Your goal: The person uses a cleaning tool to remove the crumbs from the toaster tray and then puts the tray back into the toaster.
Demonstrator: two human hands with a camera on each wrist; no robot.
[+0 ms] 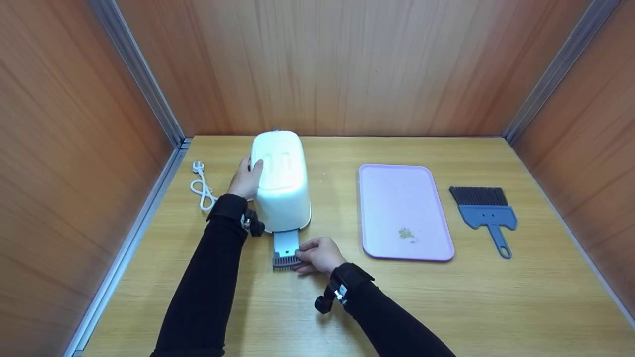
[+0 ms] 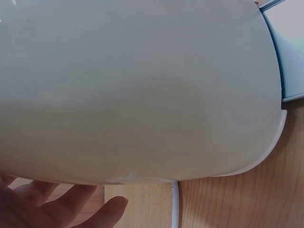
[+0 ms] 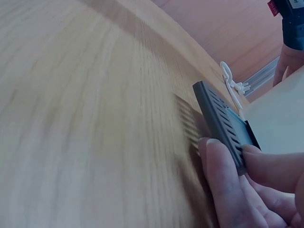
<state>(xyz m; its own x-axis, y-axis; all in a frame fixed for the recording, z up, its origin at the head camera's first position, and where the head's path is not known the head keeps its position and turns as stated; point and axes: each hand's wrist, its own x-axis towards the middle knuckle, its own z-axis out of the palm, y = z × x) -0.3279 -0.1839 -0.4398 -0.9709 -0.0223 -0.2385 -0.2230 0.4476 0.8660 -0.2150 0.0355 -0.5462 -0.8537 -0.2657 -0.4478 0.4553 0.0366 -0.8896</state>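
A cream-white toaster (image 1: 280,173) stands at the left middle of the table, with a slim blue crumb tray (image 1: 285,244) sticking out of its near end. My left hand (image 1: 246,179) rests against the toaster's left side, thumb near the top edge; in the left wrist view its fingers (image 2: 71,204) lie along the lower edge. The right hand (image 1: 320,256) pinches the right end of the crumb tray's grey slotted edge (image 3: 219,126) between thumb and fingers. The right wrist view shows that edge raised over the table, casting a shadow. What lies inside the toaster is hidden.
A white cord with a plug (image 1: 199,167) lies looped left of the toaster. To the right is a pink tray (image 1: 397,198) bearing a small heap of greenish crumbs (image 1: 406,233). Farther right lies a blue brush (image 1: 488,215). Wooden panels (image 1: 347,64) enclose the table.
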